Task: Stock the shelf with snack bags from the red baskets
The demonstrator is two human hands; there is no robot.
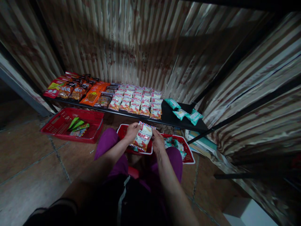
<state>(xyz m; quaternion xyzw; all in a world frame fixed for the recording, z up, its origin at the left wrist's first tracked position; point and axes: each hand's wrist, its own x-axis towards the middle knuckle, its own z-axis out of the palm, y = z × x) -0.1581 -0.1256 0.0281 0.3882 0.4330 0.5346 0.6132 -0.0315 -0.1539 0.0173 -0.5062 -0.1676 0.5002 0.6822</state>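
Observation:
A white and red snack packet (143, 137) is held between both my hands over a red basket (122, 130) in front of my knees. My left hand (133, 130) grips its upper left edge, fingers closed. My right hand (157, 140) pinches its right side. Just beyond, on a low black shelf (169, 116), lie rows of the same white and red packets (137, 101). Orange and red packets (77, 89) fill the shelf's left end, and three teal packets (183, 112) lie at its right.
A second red basket (187, 150) with teal packets sits to the right of my knees. A larger red basket (62, 124) with green packets stands on the tiled floor at left. Corrugated metal walls close in behind and right. Stacked books (199, 141) lie under the shelf's right end.

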